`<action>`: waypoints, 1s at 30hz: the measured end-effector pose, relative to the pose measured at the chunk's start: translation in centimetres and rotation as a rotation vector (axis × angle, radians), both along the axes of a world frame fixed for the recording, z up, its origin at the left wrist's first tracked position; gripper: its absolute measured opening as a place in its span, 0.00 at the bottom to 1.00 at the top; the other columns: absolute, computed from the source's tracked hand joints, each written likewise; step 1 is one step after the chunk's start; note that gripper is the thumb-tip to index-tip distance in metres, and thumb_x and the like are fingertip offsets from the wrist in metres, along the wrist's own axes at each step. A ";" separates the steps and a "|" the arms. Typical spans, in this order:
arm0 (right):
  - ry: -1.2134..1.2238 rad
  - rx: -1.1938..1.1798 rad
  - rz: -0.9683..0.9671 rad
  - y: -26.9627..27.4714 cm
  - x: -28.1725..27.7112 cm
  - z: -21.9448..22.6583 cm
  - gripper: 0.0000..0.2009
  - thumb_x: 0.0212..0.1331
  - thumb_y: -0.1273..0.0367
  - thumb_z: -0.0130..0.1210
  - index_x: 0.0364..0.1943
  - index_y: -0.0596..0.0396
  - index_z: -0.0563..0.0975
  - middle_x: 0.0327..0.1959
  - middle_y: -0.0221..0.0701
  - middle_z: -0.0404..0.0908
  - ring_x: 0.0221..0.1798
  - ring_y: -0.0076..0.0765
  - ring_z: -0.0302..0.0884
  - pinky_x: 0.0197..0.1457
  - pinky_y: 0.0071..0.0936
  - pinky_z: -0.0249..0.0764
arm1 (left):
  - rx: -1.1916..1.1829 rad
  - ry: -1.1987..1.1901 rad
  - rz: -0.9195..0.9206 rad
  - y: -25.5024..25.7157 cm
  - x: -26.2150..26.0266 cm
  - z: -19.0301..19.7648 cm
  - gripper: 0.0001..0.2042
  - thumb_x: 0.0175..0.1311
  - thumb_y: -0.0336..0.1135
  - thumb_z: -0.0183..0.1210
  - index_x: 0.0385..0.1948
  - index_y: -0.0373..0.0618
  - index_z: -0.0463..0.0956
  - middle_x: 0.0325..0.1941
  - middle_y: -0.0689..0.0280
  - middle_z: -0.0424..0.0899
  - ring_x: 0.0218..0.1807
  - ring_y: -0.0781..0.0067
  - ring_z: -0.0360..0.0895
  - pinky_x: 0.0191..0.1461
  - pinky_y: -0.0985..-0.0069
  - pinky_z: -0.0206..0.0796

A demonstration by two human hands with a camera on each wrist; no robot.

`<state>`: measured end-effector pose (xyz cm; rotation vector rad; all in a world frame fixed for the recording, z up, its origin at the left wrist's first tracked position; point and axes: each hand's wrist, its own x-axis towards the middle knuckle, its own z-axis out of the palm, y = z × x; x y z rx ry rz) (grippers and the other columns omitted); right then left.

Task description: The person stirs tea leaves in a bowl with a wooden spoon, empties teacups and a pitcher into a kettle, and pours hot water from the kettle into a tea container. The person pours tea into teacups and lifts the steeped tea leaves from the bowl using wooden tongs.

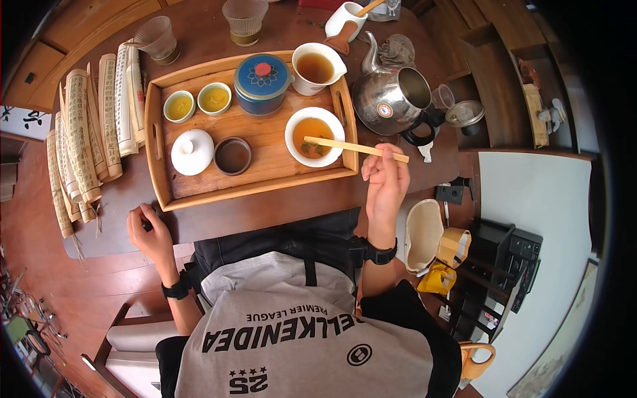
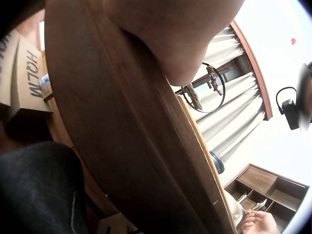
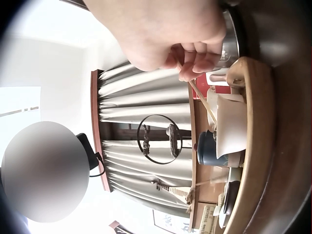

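currently the right hand has its thumb and fingers closed in a pinch around a pale wooden stick, near its outer end, just past the right side of a wooden tray. the stick slants over the rim of a white bowl, which stands at the tray's front right corner, and its far end is among dark leaves in amber tea; how deep it dips cannot be told. the left hand is at the table's near edge by the tray's front left corner, fingers loosely bent and part-way open, with nothing seen in its hold. behind the bowl, a spouted white pitcher of darker tea sits beside a blue canister with a red knob. two small cups of yellow tea are side by side at the back left, and in front of them a white lid lies just beside a dark round dish. off the tray, a steel kettle stands on the table to the right, while bundles of inscribed slips lie to the left.
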<state>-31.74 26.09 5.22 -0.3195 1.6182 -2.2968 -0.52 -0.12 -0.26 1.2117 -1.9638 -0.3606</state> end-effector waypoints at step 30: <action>0.313 0.200 -0.107 1.0 2.2 3.1 0.10 0.74 0.70 0.50 0.47 0.63 0.77 0.30 0.32 0.79 0.30 0.22 0.74 0.33 0.18 0.69 | -0.019 -0.001 -0.003 0.0 -0.1 0.0 0.09 0.69 0.26 0.56 0.26 0.35 0.73 0.21 0.62 0.68 0.24 0.66 0.65 0.29 0.67 0.57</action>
